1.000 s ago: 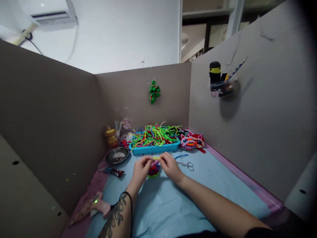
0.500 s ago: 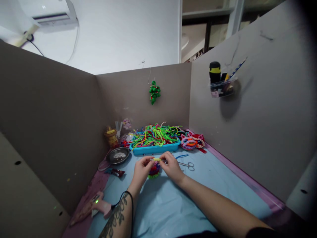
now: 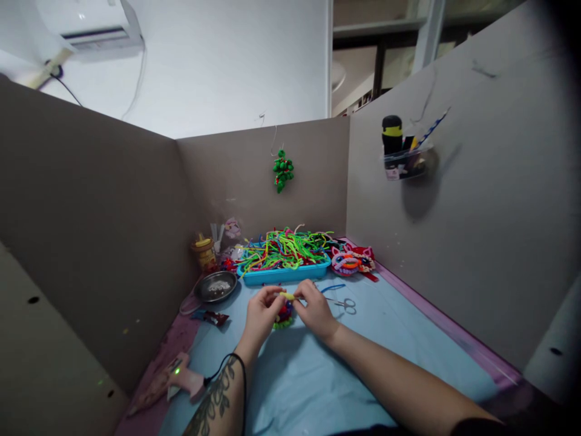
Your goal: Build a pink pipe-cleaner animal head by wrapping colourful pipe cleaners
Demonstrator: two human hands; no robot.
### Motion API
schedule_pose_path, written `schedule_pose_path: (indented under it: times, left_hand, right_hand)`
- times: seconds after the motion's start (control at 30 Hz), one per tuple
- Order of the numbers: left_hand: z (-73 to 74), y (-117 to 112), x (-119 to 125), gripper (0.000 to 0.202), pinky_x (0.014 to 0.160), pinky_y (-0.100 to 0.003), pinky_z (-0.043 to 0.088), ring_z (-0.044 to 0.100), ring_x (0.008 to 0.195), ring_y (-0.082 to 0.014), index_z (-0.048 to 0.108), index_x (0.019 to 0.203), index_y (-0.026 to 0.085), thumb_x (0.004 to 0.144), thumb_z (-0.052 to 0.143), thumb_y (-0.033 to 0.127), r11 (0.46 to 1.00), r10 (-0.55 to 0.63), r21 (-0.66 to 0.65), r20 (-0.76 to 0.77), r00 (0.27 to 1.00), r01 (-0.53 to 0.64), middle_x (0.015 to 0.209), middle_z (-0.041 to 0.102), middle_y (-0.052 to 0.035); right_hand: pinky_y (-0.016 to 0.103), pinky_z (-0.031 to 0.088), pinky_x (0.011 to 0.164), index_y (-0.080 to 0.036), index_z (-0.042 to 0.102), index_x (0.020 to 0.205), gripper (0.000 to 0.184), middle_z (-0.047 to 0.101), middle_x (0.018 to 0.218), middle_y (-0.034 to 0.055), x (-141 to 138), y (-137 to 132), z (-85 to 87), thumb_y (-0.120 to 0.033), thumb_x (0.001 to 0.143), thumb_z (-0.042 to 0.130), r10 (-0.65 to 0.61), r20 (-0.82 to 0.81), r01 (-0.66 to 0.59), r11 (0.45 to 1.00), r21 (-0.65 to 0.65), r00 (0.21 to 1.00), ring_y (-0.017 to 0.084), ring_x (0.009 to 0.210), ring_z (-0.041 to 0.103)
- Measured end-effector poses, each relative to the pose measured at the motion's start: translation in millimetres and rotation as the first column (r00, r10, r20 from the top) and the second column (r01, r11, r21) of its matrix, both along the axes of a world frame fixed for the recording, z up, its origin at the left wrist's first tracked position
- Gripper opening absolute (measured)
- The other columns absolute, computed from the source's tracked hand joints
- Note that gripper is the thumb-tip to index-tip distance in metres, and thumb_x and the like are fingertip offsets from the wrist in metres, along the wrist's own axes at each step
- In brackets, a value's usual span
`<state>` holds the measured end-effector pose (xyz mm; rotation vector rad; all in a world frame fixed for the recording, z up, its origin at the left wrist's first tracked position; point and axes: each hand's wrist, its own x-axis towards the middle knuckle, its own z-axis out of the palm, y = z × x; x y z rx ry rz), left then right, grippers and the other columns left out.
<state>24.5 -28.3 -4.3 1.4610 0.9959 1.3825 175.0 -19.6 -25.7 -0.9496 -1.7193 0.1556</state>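
Between my fingertips is a small yellow coil that looks like wound pipe cleaner [image 3: 287, 296]. My left hand [image 3: 264, 313] pinches its left end, and my right hand [image 3: 316, 312] is closed at its right end. Just below and behind my fingers lies a round craft piece [image 3: 284, 316] of red, purple and green fuzzy stems, partly hidden by both hands. To the right of my right hand are scissors [image 3: 347, 305], with their blades partly hidden, and a blue pipe cleaner [image 3: 333, 287].
A blue tray [image 3: 285, 275] heaped with colourful pipe cleaners stands behind my hands. A metal dish [image 3: 216, 286] and a pink glue gun [image 3: 184, 375] are at left, its black cord by my left forearm. Fuzzy faces [image 3: 349, 260] sit at right. Grey panels [image 3: 313, 175] enclose the table.
My hands stay close together over the craft piece. The yellow coil has tilted slightly, and my right fingers have shifted a little at its right end.
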Motion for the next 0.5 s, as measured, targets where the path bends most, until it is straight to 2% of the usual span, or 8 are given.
schedule_pose_path:
  times: [0.1, 0.17, 0.2, 0.27, 0.37, 0.43, 0.5]
  left_hand:
    - [-1.2, 2.2, -2.6, 0.032, 0.062, -0.023, 0.049, 0.066, 0.071, -0.0160, 0.056, 0.097, 0.014, 0.071, 0.067, 0.031, 0.999, -0.037, 0.025, 0.048, 0.998, 0.036, 0.083, 0.071, -0.0072]
    - [0.3, 2.5, -3.9, 0.033, 0.068, -0.025, 0.050, 0.066, 0.077, -0.0171, 0.055, 0.097, 0.014, 0.071, 0.068, 0.029, 0.998, -0.049, 0.032, 0.055, 0.997, 0.048, 0.085, 0.071, -0.0077]
    - [1.6, 2.2, -4.2, 0.033, 0.069, -0.025, 0.050, 0.066, 0.078, -0.0173, 0.055, 0.097, 0.014, 0.070, 0.068, 0.029, 0.998, -0.051, 0.028, 0.053, 0.997, 0.050, 0.085, 0.071, -0.0081]
    - [4.2, 1.3, -4.3, 0.034, 0.071, -0.026, 0.051, 0.067, 0.079, -0.0175, 0.055, 0.098, 0.014, 0.070, 0.068, 0.029, 0.998, -0.063, 0.010, 0.053, 0.997, 0.062, 0.090, 0.071, -0.0093]
    - [5.4, 1.3, -3.9, 0.038, 0.075, -0.029, 0.052, 0.066, 0.084, -0.0188, 0.056, 0.103, 0.014, 0.069, 0.067, 0.029, 0.997, -0.072, -0.013, 0.062, 0.995, 0.073, 0.097, 0.070, -0.0106]
    - [3.8, 3.0, -4.4, 0.038, 0.073, -0.029, 0.052, 0.067, 0.081, -0.0188, 0.060, 0.102, 0.014, 0.068, 0.068, 0.028, 0.999, -0.033, -0.017, 0.043, 0.999, 0.034, 0.092, 0.071, -0.0092]
    - [1.4, 5.2, -5.3, 0.030, 0.068, -0.027, 0.052, 0.066, 0.072, -0.0175, 0.065, 0.093, 0.013, 0.067, 0.068, 0.027, 1.000, 0.024, -0.010, 0.007, 1.000, -0.023, 0.082, 0.072, -0.0072]
  right_hand:
    - [0.026, 0.040, 0.063, -0.018, 0.054, 0.088, 0.015, 0.053, 0.081, 0.0025, 1.9, 0.1, 3.4, -0.014, 0.073, 0.056, 0.061, -0.002, -0.061, 0.995, -0.075, 0.998, 0.016, 0.072, 0.050]
    - [0.025, 0.041, 0.061, -0.018, 0.055, 0.101, 0.024, 0.057, 0.083, 0.0033, 4.3, 0.7, 6.4, -0.020, 0.077, 0.058, 0.140, 0.009, -0.138, 0.982, -0.130, 0.990, 0.015, 0.070, 0.051]
    - [0.025, 0.041, 0.062, -0.019, 0.056, 0.103, 0.023, 0.058, 0.083, 0.0035, 5.5, 1.1, 7.8, -0.022, 0.081, 0.055, 0.183, 0.028, -0.178, 0.973, -0.145, 0.983, 0.015, 0.070, 0.052]
    - [0.026, 0.041, 0.066, -0.020, 0.060, 0.096, 0.016, 0.059, 0.080, 0.0035, 7.7, 2.1, 9.5, -0.023, 0.087, 0.048, 0.237, 0.078, -0.224, 0.963, -0.149, 0.968, 0.015, 0.073, 0.053]
    - [0.026, 0.039, 0.066, -0.019, 0.062, 0.082, 0.018, 0.058, 0.075, 0.0027, 9.0, 3.5, 9.7, -0.020, 0.088, 0.044, 0.230, 0.106, -0.216, 0.968, -0.131, 0.967, 0.015, 0.073, 0.053]
    - [0.026, 0.038, 0.065, -0.019, 0.060, 0.078, 0.016, 0.056, 0.073, 0.0019, 8.7, 4.0, 9.0, -0.020, 0.087, 0.046, 0.191, 0.083, -0.181, 0.977, -0.116, 0.978, 0.015, 0.071, 0.052]
    - [0.025, 0.037, 0.063, -0.019, 0.058, 0.076, 0.014, 0.055, 0.072, 0.0014, 7.8, 4.2, 8.2, -0.019, 0.086, 0.048, 0.151, 0.046, -0.146, 0.984, -0.099, 0.987, 0.015, 0.071, 0.051]
